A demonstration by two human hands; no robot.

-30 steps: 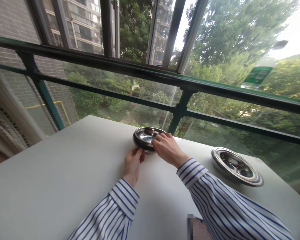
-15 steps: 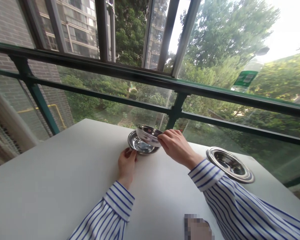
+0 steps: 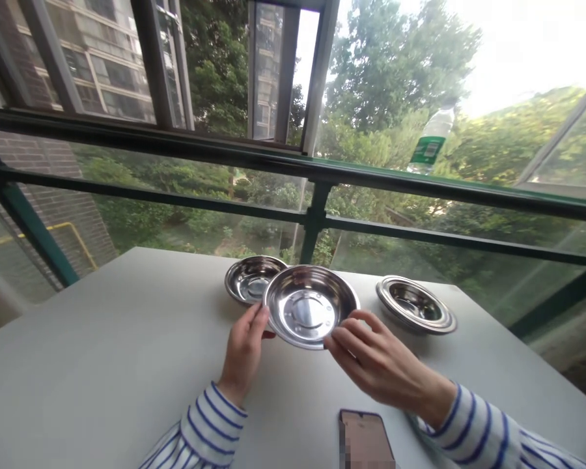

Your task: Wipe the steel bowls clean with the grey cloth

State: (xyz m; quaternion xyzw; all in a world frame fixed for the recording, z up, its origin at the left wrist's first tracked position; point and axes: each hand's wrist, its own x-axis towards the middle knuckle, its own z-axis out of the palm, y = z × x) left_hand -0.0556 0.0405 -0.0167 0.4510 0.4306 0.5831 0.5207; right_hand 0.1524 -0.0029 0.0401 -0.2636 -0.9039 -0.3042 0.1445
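Observation:
Both of my hands hold a shiny steel dish (image 3: pixel 308 311) tilted toward me above the white table (image 3: pixel 102 352). My left hand (image 3: pixel 244 348) grips its left rim with the fingers curled. The right hand (image 3: pixel 378 361) pinches the lower right rim. Behind the held dish, a second steel dish (image 3: pixel 248 279) lies on the table. A stack of steel dishes (image 3: pixel 415 305) sits to the right, apart from my hands.
A phone (image 3: pixel 366 440) lies face up near the table's front edge, between my striped sleeves. A green metal railing (image 3: pixel 317 221) and window glass run along the table's far side. A plastic bottle (image 3: pixel 432 140) stands on the upper rail at the right.
The right hand lifted the top dish off the one under it and brought it toward me. The left hand left the lower dish and took the lifted dish's left rim.

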